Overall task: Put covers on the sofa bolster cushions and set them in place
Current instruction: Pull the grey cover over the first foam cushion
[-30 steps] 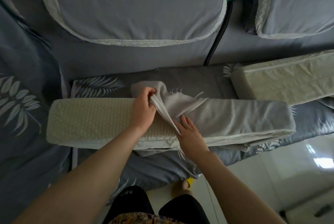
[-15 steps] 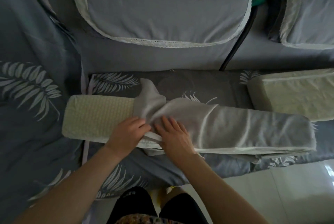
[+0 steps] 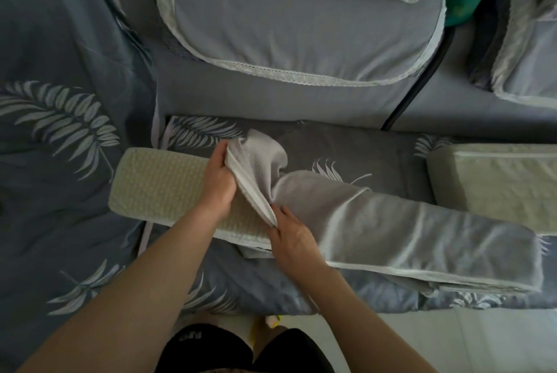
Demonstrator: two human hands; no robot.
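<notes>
Bolster cushion [image 3: 156, 182], a long cream foam block with a dimpled surface, lying crosswise on the leaf-printed sofa seat [image 3: 346, 149] in front of the grey backrest cushion [image 3: 301, 29]. Grey cover [image 3: 407, 228] sheathes the right portion of the bolster; the left end remains bare. Open edge of the cover is lifted into a taut white-hemmed band between the two hands. Left hand [image 3: 218, 182] grips the upper part of this edge, fingers curled round the bunched fabric above the foam. Right hand [image 3: 291, 234] pinches the lower end of the hem at the near side of the bolster. Second uncovered bolster [image 3: 494, 185] rests on the seat at far right, just beside the covered end.
</notes>
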